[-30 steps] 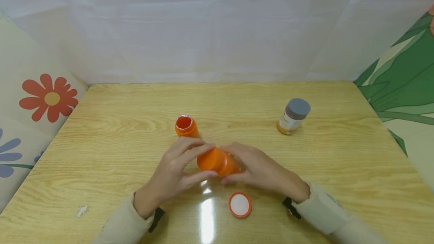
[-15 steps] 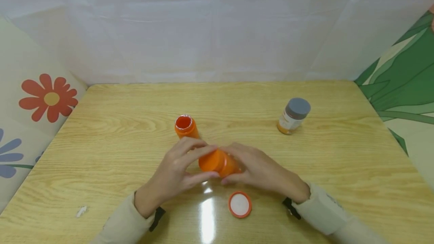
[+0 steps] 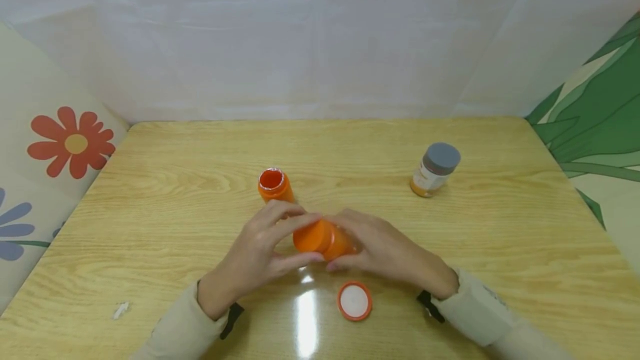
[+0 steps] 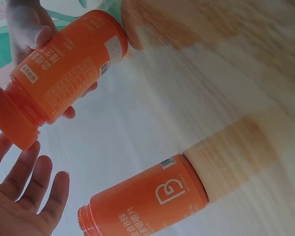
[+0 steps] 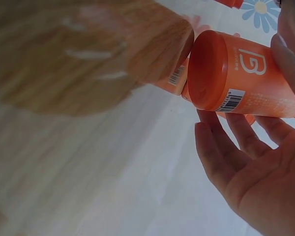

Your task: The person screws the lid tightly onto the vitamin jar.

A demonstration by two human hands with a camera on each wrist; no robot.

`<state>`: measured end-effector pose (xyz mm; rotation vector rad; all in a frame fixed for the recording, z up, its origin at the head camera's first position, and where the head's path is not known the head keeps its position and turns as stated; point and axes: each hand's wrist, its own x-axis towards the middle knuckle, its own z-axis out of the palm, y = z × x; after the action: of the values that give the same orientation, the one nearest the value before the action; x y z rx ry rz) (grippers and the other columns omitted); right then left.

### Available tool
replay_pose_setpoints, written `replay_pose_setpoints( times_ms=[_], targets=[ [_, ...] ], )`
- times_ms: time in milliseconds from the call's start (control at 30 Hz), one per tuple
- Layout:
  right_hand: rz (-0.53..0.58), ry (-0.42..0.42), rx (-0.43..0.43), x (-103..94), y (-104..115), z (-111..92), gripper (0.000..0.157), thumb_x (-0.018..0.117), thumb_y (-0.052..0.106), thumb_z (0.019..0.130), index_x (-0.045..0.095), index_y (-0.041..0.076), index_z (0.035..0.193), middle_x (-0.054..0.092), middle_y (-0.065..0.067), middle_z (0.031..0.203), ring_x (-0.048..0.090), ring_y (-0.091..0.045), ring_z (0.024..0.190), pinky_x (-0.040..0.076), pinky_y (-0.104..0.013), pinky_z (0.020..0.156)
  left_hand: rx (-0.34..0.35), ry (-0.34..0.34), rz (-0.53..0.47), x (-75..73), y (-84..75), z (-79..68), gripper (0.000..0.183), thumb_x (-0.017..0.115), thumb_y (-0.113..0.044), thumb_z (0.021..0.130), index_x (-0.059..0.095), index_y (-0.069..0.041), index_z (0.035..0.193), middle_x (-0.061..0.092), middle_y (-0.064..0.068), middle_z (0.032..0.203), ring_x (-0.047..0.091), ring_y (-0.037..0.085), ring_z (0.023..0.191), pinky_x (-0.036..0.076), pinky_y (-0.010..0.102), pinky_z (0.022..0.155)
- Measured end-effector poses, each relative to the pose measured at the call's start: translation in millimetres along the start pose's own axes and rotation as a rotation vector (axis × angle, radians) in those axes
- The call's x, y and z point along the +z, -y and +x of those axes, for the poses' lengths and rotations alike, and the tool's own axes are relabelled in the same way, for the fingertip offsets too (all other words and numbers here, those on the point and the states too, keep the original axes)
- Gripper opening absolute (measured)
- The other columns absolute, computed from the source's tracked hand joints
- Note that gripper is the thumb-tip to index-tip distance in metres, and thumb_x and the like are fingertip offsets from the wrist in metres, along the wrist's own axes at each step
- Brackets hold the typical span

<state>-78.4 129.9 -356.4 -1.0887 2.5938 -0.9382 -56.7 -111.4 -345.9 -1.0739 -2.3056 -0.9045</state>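
Observation:
Over the middle of the table, a tilted orange bottle [image 3: 341, 242] is held between both hands. My left hand [image 3: 260, 251] pinches its orange cap [image 3: 311, 236] with thumb and fingers on opposite sides. The right hand [image 3: 382, 246] grips the bottle's body, whose printed label shows in the left wrist view. In that view the cap [image 4: 12, 120] is on the bottle's neck; whether it is fully tightened I cannot tell. A second orange bottle [image 3: 278, 189] stands uncapped just beyond the left hand. Nearer the person lies a loose cap [image 3: 354, 300], its white inside facing up.
A jar with a grey lid [image 3: 434, 170] stands at the back right of the wooden table [image 3: 175, 182]. White sheeting [image 3: 320, 43] hangs behind the table. Flower-patterned panels [image 3: 75, 143] flank it.
The left hand and the held bottle's cap have shifted very slightly to the right since a second ago. Both hands keep the same hold, and the other things stay put.

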Motion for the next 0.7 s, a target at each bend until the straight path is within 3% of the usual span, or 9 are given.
replay_pose_setpoints(
  times_ms=[300, 500, 700],
  targets=[
    [0.002, 0.004, -0.011, -1.1, 0.7, 0.5, 0.078, 0.078, 0.048, 0.080, 0.045, 0.031, 0.148, 0.062, 0.014, 0.118, 0.057, -0.002, 0.097, 0.052, -0.027, 0.084, -0.004, 0.016, 0.013, -0.1, 0.4, 1.3, 0.052, 0.081, -0.041, 0.079, 0.071, -0.007, 0.117, 0.066, 0.006, 0.106, 0.061, 0.017, 0.097, 0.056, 0.027, 0.083],
    [0.025, 0.014, 0.012, -1.4, 0.2, 0.0, 0.079, 0.078, 0.049, 0.080, 0.043, 0.032, 0.149, 0.062, 0.013, 0.123, 0.058, -0.003, 0.101, 0.052, -0.030, 0.089, -0.003, 0.076, -0.013, -3.2, 0.0, 0.3, 0.050, 0.078, -0.034, 0.085, 0.066, -0.009, 0.126, 0.066, 0.006, 0.118, 0.060, 0.019, 0.107, 0.055, 0.032, 0.092],
    [0.043, 0.012, 0.012, -0.9, -0.8, 0.8, 0.070, 0.079, 0.047, 0.079, 0.051, 0.032, 0.141, 0.062, 0.014, 0.124, 0.060, -0.003, 0.105, 0.053, -0.033, 0.092, 0.018, 0.136, -0.016, -5.4, -0.4, -1.6, 0.049, 0.074, -0.026, 0.089, 0.061, -0.012, 0.134, 0.064, 0.007, 0.130, 0.057, 0.021, 0.117, 0.049, 0.040, 0.100]
  ],
)
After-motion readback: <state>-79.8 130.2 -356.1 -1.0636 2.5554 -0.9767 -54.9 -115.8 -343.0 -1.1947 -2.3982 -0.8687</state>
